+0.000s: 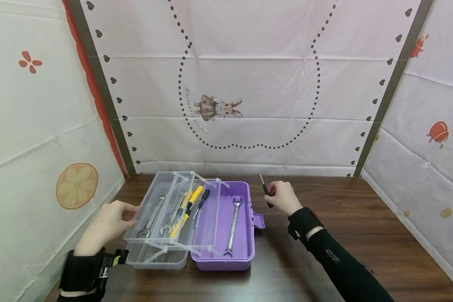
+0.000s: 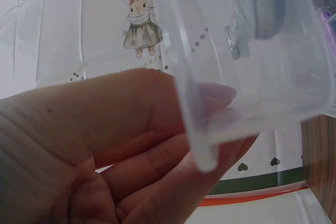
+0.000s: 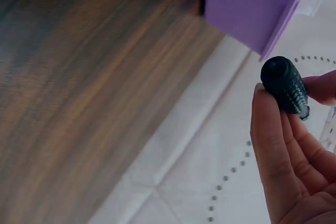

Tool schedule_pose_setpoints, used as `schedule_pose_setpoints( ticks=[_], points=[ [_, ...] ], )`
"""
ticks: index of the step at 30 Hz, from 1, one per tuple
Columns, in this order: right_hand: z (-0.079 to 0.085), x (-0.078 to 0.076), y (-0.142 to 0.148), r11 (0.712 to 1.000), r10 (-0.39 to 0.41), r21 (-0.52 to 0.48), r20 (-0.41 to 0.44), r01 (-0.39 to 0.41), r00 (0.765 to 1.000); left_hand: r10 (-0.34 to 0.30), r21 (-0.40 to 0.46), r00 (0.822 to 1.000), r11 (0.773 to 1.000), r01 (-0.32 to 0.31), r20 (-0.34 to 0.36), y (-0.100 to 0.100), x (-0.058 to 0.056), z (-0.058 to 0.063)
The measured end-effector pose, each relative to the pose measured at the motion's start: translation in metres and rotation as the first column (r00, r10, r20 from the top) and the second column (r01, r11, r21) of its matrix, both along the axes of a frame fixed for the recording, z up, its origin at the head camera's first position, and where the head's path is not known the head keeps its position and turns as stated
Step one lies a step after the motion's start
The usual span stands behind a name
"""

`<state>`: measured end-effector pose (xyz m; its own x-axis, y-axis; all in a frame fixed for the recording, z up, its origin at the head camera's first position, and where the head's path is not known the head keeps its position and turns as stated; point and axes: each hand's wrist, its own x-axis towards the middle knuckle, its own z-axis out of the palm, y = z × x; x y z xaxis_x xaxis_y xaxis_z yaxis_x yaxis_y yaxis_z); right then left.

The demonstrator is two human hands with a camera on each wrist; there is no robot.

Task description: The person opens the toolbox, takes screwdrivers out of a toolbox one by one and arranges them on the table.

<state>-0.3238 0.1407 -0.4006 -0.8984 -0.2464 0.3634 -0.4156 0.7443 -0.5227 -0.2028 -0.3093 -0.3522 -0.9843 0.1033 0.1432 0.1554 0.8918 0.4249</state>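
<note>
My left hand (image 1: 111,224) grips the left edge of a clear plastic tray (image 1: 207,243), thumb and fingers on its wall in the left wrist view. Silver wrenches (image 1: 151,218), yellow-and-black screwdrivers (image 1: 186,216) and a black-handled screwdriver (image 1: 204,199) show inside or through the clear plastic. Partly overlapped by the tray, a purple toolbox (image 1: 222,265) has a silver wrench (image 1: 233,226) lying in it. To its right, my right hand (image 1: 284,197) pinches a small screwdriver (image 1: 265,189) by its black handle, the thin shaft pointing up and away.
Under the tray, a clear plastic lid or box part (image 1: 158,261) sits left of the toolbox. A purple latch (image 1: 259,220) sticks out on the toolbox's right side. Printed white cloth walls (image 1: 249,92) enclose the brown wooden table (image 1: 343,235) at the back and both sides.
</note>
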Motion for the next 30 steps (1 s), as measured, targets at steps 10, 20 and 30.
schedule_pose_setpoints(
  ticks=[10, 20, 30],
  points=[
    [-0.016, 0.007, 0.020, 0.997, -0.072, -0.027, 0.206, 0.079, 0.976, 0.001, -0.007, 1.000, 1.000, -0.001, -0.008, 0.001, 0.001, 0.001],
    [-0.032, 0.009, 0.033, 0.992, -0.123, 0.075, 0.311, 0.105, 0.942, 0.001, -0.001, 1.000, 1.000, -0.001, -0.012, 0.001, 0.001, 0.001],
    [-0.046, 0.008, 0.038, 0.992, -0.124, 0.073, 0.411, 0.103, 0.903, 0.002, 0.003, 1.000, 1.000, -0.002, -0.010, 0.000, 0.000, 0.001]
  ],
)
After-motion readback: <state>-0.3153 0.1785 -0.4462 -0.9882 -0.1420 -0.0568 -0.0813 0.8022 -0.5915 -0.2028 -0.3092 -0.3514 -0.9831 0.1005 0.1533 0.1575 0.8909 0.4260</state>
